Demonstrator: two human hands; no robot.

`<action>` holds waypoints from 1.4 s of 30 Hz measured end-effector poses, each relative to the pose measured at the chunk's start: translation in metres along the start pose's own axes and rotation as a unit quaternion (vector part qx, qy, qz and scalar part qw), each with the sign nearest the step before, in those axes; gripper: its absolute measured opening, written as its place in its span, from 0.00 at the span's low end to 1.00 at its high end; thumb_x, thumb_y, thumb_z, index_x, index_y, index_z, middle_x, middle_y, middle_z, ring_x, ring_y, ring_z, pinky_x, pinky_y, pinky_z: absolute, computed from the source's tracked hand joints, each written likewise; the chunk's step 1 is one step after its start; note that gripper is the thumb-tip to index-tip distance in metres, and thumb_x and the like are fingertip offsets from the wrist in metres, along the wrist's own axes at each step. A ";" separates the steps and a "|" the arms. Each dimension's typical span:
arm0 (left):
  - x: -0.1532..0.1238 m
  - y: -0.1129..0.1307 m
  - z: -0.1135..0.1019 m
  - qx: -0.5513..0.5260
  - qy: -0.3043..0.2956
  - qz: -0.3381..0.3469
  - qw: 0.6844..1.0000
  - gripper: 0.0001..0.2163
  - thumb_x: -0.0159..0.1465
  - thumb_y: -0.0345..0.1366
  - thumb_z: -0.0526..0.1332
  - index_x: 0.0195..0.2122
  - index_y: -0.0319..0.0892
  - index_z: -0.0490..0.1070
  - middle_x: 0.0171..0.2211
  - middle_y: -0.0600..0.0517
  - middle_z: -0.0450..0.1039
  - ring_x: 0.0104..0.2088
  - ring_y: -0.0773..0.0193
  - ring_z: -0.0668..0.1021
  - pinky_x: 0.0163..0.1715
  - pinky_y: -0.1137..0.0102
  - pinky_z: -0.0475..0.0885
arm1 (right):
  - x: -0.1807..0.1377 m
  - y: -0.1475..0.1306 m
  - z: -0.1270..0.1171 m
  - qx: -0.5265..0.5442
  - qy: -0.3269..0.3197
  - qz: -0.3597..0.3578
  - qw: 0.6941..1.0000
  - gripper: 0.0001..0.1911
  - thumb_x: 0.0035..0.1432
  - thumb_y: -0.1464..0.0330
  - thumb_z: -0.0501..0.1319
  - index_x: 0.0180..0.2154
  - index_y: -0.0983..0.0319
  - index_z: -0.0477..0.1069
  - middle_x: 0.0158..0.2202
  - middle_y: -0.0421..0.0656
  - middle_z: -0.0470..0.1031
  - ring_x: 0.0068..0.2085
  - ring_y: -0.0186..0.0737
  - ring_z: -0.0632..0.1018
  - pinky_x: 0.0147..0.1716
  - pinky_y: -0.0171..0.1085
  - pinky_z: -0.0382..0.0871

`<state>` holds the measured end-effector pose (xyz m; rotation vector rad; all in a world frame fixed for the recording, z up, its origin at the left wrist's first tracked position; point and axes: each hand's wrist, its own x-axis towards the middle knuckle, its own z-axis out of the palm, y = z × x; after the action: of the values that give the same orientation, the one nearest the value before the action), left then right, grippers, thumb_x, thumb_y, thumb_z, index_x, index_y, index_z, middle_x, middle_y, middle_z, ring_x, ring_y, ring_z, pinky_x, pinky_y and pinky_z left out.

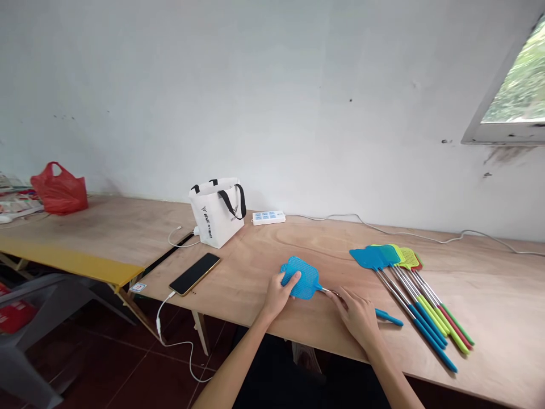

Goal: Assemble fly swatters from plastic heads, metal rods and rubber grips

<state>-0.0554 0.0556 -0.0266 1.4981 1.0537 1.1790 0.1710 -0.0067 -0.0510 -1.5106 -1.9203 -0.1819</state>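
My left hand (281,294) is closed on the mesh head of a blue fly swatter (307,279), thumb on top. A second blue mesh edge shows behind that head, so there may be two swatters stacked; I cannot tell. My right hand (356,315) grips the thin metal shaft just right of the head, fingers curled over it. The blue handle end sticks out beyond my right hand, low over the wooden table. To the right lies a fanned pile of fly swatters (419,301) with blue, yellow-green, red and green handles, heads pointing away from me.
A black-screened phone (195,274) on a charging cable lies at the table's left end. Behind it stands a white tote bag (218,213). A power strip (268,217) sits near the wall, its cord trailing right. Further left, a red plastic bag (59,190) rests on another table.
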 end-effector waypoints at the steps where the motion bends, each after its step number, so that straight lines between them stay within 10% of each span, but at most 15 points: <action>1: 0.000 -0.001 0.000 -0.004 -0.002 0.000 1.000 0.26 0.63 0.60 0.61 0.22 0.43 0.63 0.19 0.55 0.65 0.20 0.66 0.72 0.18 0.74 0.68 | 0.000 0.001 0.000 0.002 -0.004 0.001 1.000 0.23 0.75 0.55 0.48 0.38 0.56 0.77 0.32 0.41 0.81 0.33 0.42 0.81 0.30 0.34 0.60; 20: -0.002 -0.008 0.002 0.000 -0.073 -0.039 0.997 0.25 0.60 0.63 0.62 0.25 0.44 0.64 0.20 0.53 0.69 0.21 0.64 0.74 0.24 0.71 0.69 | -0.004 0.010 0.003 0.003 -0.031 -0.031 0.999 0.25 0.76 0.57 0.43 0.34 0.57 0.72 0.29 0.41 0.80 0.31 0.41 0.81 0.28 0.34 0.56; 42: 0.023 -0.017 -0.056 0.059 -0.108 -0.056 0.991 0.23 0.59 0.54 0.67 0.45 0.39 0.74 0.42 0.43 0.78 0.38 0.56 0.80 0.24 0.72 0.72 | -0.002 0.012 0.015 -0.104 -0.031 -0.029 0.994 0.17 0.74 0.62 0.47 0.40 0.58 0.73 0.37 0.45 0.75 0.41 0.48 0.75 0.41 0.43 0.63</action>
<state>-0.1078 0.0902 -0.0322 1.5977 1.0585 0.8677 0.1762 0.0026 -0.0669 -1.6116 -2.0486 -0.3765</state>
